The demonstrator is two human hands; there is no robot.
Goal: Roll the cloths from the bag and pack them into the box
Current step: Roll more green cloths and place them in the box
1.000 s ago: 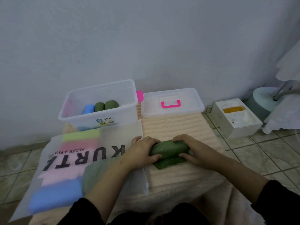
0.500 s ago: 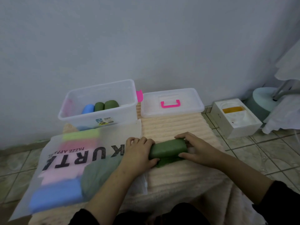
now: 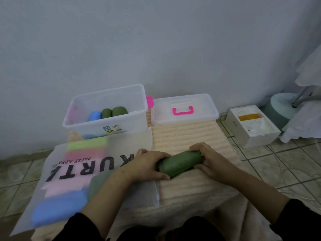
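A dark green cloth (image 3: 180, 164), rolled into a tight cylinder, lies on the cream ribbed mat (image 3: 187, 136). My left hand (image 3: 147, 165) grips its left end and my right hand (image 3: 211, 160) grips its right end. The clear plastic box (image 3: 106, 126) stands behind at the left, open, with one blue and two green rolled cloths (image 3: 108, 113) inside. The frosted bag (image 3: 57, 171) printed with black letters lies flat at the left; green, pink and blue folded cloths show through it.
The box's clear lid (image 3: 184, 117) with a pink handle lies on the mat beside the box. A white carton (image 3: 251, 126) sits on the tiled floor at the right, with a grey round base (image 3: 279, 108) and white fabric behind it. A wall runs close behind.
The green cloth's loose flap has been rolled up; it is now a full cylinder. Both hands shifted slightly away from me and out to the roll's ends.
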